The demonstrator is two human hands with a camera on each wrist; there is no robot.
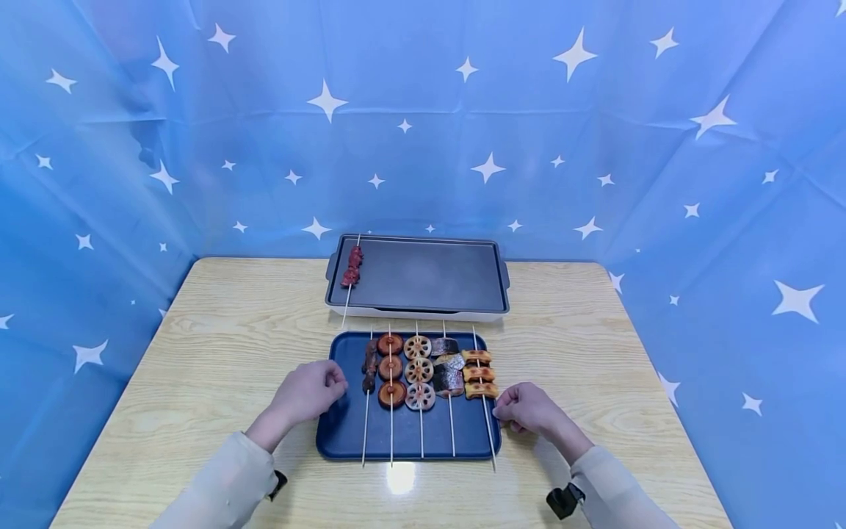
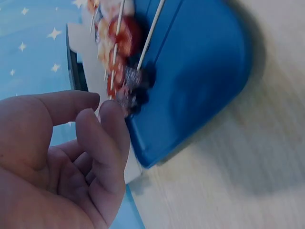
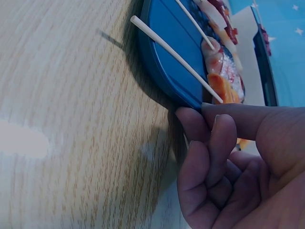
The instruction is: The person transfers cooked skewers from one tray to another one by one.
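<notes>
A blue tray (image 1: 344, 433) lies on the table, carrying several skewers side by side. From left to right they bear dark meat chunks (image 1: 369, 365), brown mushroom caps (image 1: 391, 369), lotus root slices (image 1: 419, 369), fish pieces (image 1: 449, 376) and yellow grilled pieces (image 1: 479, 375). My right hand (image 1: 535, 411) pinches the tray's right rim, thumb above and fingertip below in the right wrist view. By the tray's left edge, near the dark meat, hovers my left hand (image 1: 311, 389). Its fingers are loosely bent with a gap between thumb and fingertips, and nothing is in them.
Behind the tray stands a grill with a dark flat plate (image 1: 429, 275). One skewer of red meat (image 1: 352, 268) lies along its left side, its stick overhanging the front edge. Stick ends project past the tray's front rim. A blue star-patterned curtain (image 1: 423, 147) surrounds the wooden table (image 1: 218, 353).
</notes>
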